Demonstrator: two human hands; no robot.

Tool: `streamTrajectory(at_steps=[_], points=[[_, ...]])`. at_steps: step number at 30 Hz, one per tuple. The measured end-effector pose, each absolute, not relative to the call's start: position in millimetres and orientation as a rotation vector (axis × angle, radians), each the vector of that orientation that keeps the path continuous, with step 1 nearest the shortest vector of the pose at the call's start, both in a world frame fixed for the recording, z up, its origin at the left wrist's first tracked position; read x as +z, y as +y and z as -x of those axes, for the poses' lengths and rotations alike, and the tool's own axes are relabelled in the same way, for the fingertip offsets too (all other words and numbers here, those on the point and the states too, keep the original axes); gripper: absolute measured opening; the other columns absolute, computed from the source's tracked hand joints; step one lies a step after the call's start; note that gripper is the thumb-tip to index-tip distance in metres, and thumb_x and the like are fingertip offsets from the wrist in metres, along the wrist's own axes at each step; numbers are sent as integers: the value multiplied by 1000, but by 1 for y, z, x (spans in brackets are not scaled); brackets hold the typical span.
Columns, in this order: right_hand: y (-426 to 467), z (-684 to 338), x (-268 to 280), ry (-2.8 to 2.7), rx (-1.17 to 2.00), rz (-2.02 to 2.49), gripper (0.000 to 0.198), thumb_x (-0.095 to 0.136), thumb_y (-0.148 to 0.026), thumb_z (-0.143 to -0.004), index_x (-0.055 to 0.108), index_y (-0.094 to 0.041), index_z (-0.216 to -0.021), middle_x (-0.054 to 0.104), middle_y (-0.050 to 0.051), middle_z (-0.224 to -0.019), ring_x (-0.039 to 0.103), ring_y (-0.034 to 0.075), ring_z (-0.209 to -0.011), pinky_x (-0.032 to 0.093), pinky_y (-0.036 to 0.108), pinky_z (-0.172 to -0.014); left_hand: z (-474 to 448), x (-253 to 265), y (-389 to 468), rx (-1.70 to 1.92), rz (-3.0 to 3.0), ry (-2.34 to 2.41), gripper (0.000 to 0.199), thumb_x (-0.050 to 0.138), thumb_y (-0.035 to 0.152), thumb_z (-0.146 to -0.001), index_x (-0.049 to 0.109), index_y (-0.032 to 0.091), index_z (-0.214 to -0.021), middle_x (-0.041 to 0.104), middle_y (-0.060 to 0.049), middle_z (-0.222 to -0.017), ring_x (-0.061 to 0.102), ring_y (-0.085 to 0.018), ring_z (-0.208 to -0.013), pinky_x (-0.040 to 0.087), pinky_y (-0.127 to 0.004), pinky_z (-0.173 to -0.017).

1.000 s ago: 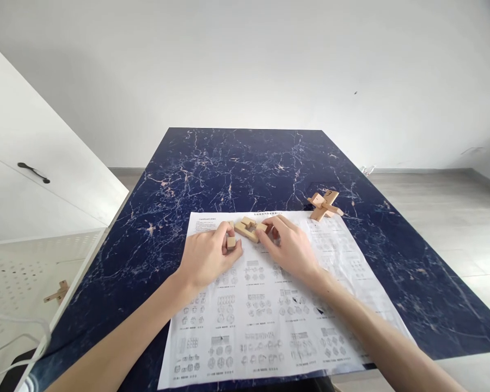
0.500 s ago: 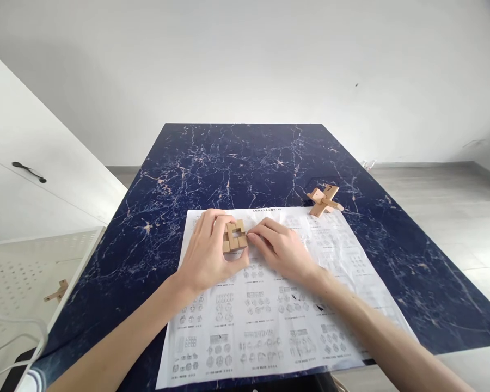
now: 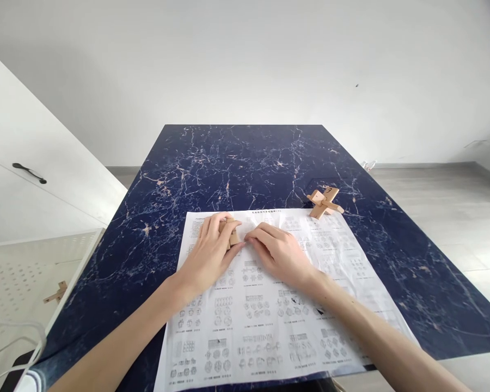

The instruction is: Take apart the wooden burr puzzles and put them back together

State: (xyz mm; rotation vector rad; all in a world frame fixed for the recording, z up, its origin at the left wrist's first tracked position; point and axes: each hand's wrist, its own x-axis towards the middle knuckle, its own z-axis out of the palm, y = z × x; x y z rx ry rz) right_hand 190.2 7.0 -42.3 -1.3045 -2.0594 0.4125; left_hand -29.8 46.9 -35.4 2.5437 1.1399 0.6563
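My left hand [image 3: 206, 258] is closed around a small wooden block puzzle [image 3: 233, 238], which sits low over the upper left of a printed sheet [image 3: 237, 296]. Fingers cover most of the puzzle, so only part of its right side shows. Just to the right, my right hand [image 3: 283, 253] has its thumb and fingertips pinched together near the left thumb tip. Whether a small piece is in that pinch is hidden. Rows of puzzle diagrams and small print fill the sheet.
A second wooden puzzle [image 3: 323, 203] of crossed bars stands at the sheet's upper right corner on the dark blue marbled table [image 3: 237, 163]. Left of the table, a wooden piece [image 3: 56, 293] lies on a white perforated surface [image 3: 12, 272], with a white cable nearby.
My left fingers have shifted over the puzzle and now cover more of it; its hollow middle no longer shows. My right fingertips have moved slightly left and down.
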Motion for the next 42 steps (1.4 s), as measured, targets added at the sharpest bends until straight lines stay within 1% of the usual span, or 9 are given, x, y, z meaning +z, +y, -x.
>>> streamTrajectory(at_steps=[5,8,13,19,23,27,32,37,42], points=[[6,-189,-40,-2063,433,1318,25,48,-17,-112,73,-21,-109,76,8,-104,71,21,-83,53,35,-72,33,-42,54,680,-2660,1460,32,58,37,-108,57,18,-134,52,-17,-128,57,-36,-118,54,-58,-103],[5,-188,-41,-2055,441,1333,24,50,-18,-112,73,-21,-109,76,7,-103,71,21,-83,53,34,-71,36,-42,61,663,-2669,1655,32,59,37,-106,60,14,-129,53,-19,-125,56,-36,-111,54,-57,-99],[5,-189,-42,-2062,431,1323,23,51,-17,-110,74,-21,-108,77,7,-104,71,21,-85,54,35,-74,44,-41,74,644,-2617,1875,38,60,37,-102,63,11,-130,54,-22,-125,55,-39,-113,52,-57,-100],[6,-189,-41,-2062,435,1336,24,50,-16,-110,74,-21,-106,77,7,-103,70,20,-84,52,34,-73,49,-38,78,605,-2606,1982,42,54,37,-104,65,7,-131,54,-24,-124,57,-42,-112,50,-59,-98],[7,-190,-40,-2057,425,1329,24,51,-15,-108,74,-21,-105,77,7,-103,70,20,-84,52,34,-73,51,-37,79,721,-2687,1911,41,55,38,-104,65,7,-129,55,-26,-125,57,-45,-115,49,-64,-100],[8,-189,-40,-2042,437,1319,23,51,-14,-108,73,-21,-103,77,6,-101,69,20,-83,52,33,-73,50,-33,77,881,-2791,1713,39,56,38,-106,62,10,-133,52,-28,-139,52,-49,-131,44,-71,-109],[7,-188,-40,-2007,435,1324,21,50,-16,-107,71,-21,-110,75,7,-103,69,19,-80,52,33,-70,37,-26,62,855,-2893,1313,31,58,29,-107,59,17,-136,52,-23,-147,54,-43,-136,49,-63,-113],[13,-194,-39,-1684,550,1351,24,50,-25,-108,55,-22,-131,71,8,-110,66,17,-71,53,32,-63,27,-24,47,730,-2932,1069,25,57,24,-108,60,18,-133,53,-21,-147,53,-41,-140,52,-61,-114],[31,-218,-38,-1269,653,1378,44,55,-32,-105,38,-25,-145,68,5,-104,64,16,-62,48,30,-51,27,-25,46,719,-2859,1057,20,55,21,-108,62,18,-126,57,-19,-144,56,-40,-136,56,-63,-108]])
